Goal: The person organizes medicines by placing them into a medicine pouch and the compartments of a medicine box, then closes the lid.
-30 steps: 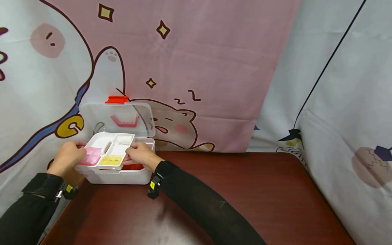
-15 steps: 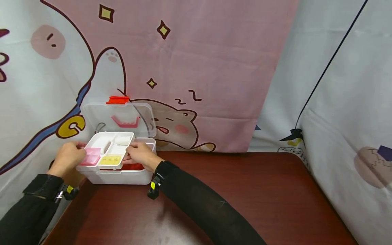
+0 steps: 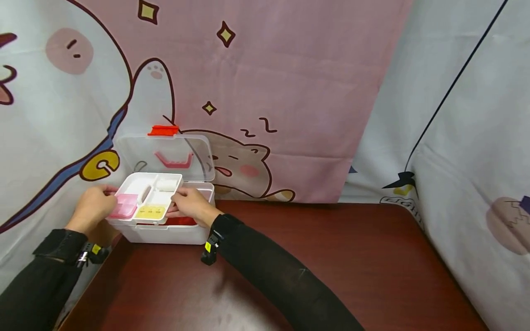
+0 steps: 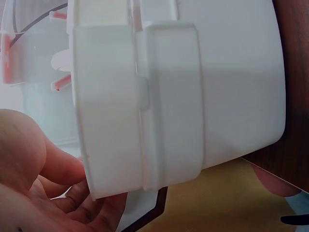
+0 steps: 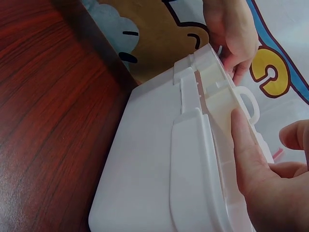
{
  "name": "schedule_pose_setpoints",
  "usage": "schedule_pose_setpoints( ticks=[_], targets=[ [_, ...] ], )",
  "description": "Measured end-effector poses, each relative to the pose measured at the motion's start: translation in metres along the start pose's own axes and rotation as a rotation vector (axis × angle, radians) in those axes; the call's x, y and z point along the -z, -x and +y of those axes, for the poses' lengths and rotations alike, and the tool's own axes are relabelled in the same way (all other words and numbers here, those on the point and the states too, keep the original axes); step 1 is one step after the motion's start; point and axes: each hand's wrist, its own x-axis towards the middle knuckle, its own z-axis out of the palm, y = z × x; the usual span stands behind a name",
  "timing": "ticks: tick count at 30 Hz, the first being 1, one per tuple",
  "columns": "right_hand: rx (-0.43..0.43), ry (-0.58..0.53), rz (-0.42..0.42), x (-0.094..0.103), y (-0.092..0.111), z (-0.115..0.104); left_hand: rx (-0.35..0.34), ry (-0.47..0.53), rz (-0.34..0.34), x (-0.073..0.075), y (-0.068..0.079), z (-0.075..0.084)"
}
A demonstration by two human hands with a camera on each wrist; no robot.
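A white compartment tray [image 3: 160,198] with a pink and a yellow compartment lid sits in the top of a white plastic storage box [image 3: 169,236], toward its left side. My left hand [image 3: 93,208] grips the tray's left edge, thumb on top and fingers beneath in the left wrist view. At the opposite edge, my right hand [image 3: 191,205] holds the tray, its thumb [image 5: 248,159] lying along the side. A raised loop handle [image 5: 251,104] stands on the tray. Something red [image 3: 181,221] shows inside the box below the right hand.
The box's clear lid [image 3: 128,146] stands open against the patterned cloth [image 3: 306,92], with a red latch [image 3: 163,130] on top and a pink handle [image 3: 174,163]. The box stands near the left edge of the brown table [image 3: 331,257].
The head view has shifted slightly, so the scene sits a little higher and further right. Both hands keep hold of the tray, which stays put in the box.
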Motion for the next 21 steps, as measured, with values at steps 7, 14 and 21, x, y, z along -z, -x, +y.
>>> schedule_pose_setpoints(
  ticks=[7,14,21],
  targets=[
    [0.009,-0.024,0.019,-0.0031,-0.0028,-0.0064,0.007,0.009,0.012,-0.0005,-0.0053,0.0023],
    [0.055,-0.049,0.019,-0.0014,-0.0056,-0.0086,0.010,0.042,0.015,0.0037,-0.0009,0.0072],
    [0.003,-0.029,0.033,0.0004,-0.0046,-0.0029,-0.029,0.003,0.007,0.0006,-0.0029,0.0048]
  ],
)
